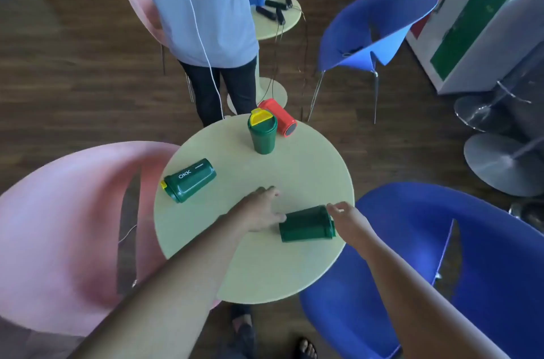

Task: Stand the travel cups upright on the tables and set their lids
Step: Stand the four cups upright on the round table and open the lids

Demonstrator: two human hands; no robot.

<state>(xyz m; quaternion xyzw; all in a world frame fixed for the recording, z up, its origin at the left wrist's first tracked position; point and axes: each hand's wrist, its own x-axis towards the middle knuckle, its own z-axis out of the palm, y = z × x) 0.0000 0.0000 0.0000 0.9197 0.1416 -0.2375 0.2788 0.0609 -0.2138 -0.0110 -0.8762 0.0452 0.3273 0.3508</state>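
Both forearms reach in from the bottom edge over a round pale table (pixel 265 270). Left hand (pixel 259 210) is palm down, low over the tabletop, fingers stretched forward and loosely spread, thumb side toward the nearest cup; it is not gripping anything. Cannot tell if the palm rests on the table or if the thumb touches the cup base. Right hand (pixel 348 219) comes in from the right, wrist slightly bent, fingers partly curled and a little apart, fingertips at the wide lid end of the cup, not closed around it; contact unclear.

Nearest green cup (pixel 306 226) lies on its side near the front right of the table, between the two hands, lid end to the right, base to the left. Second green cup (pixel 190 180) with white "OKK" lettering lies on its side at the left of the table, yellow lid tab pointing toward the left edge, well apart from both hands. Third green cup (pixel 262 133) stands upright at the far side, green lid on with a yellow flap. Red cup (pixel 279 117) lies on its side just behind it at the far edge, touching or nearly so.

Pink chair (pixel 73 226) left, blue chair (pixel 471 270) right. Another person (pixel 212 35) stands beyond the table. A smaller round table (pixel 279 20) behind holds dark items, blurry.
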